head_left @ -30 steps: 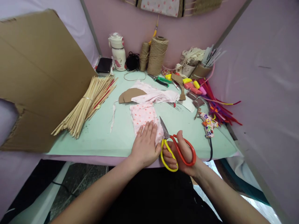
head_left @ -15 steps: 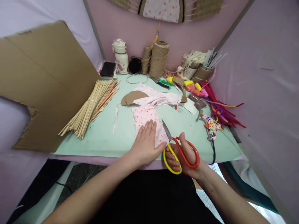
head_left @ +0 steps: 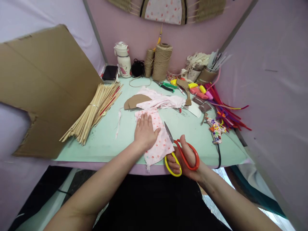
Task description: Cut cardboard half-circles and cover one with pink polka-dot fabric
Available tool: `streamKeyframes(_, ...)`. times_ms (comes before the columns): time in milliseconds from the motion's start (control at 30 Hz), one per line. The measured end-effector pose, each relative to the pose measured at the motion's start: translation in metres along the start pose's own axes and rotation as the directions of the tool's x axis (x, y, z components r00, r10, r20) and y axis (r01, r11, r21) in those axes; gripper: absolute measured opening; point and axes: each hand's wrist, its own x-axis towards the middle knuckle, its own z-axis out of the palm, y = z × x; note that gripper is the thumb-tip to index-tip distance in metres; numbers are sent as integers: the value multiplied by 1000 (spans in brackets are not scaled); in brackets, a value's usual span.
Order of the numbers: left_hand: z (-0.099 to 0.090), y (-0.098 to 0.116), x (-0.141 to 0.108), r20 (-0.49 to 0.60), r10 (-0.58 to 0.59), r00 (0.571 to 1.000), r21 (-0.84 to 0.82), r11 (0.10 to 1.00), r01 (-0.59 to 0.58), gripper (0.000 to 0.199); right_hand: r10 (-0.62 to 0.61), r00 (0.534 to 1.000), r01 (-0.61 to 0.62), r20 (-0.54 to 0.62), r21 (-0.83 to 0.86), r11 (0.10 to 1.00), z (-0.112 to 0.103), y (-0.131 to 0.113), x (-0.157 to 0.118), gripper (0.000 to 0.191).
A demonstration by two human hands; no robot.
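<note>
My left hand (head_left: 145, 131) lies flat on a pink fabric piece with red dots (head_left: 160, 148), fingers stretched out. The fabric rests on the table, its frayed lower corner reaching the front edge. My right hand (head_left: 184, 158) holds scissors (head_left: 176, 144) with one red and one yellow handle, the thumb through the red loop. The blades point up and away beside the fabric's right edge; whether the lower blade is under the cloth I cannot tell. Behind the fabric lies a half-round cardboard piece (head_left: 134, 101), partly covered by a crumpled pink cloth (head_left: 166, 101).
Left are a bundle of wooden sticks (head_left: 92, 114) and a large cardboard sheet (head_left: 48, 83). A bottle (head_left: 124, 61), twine spools (head_left: 162, 62) and green-handled pliers (head_left: 168, 86) stand or lie at the back. To the right lie a glue gun (head_left: 216, 129) and pipe cleaners (head_left: 231, 115).
My left hand has slid up and left over the fabric, uncovering its lower part. The right hand with the scissors has shifted slightly left.
</note>
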Motion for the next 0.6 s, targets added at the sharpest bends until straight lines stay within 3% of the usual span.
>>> streamKeyframes(433,2,-1,0,-54,16,998,-1,1000,-16,72,-18,1000,17,22,44,999,10,-4,17,74)
streamKeyframes(600,2,-1,-1,-57,15,998,-15,1000,-15,71,45,998,-50,45,122,991,12,-4,10,74)
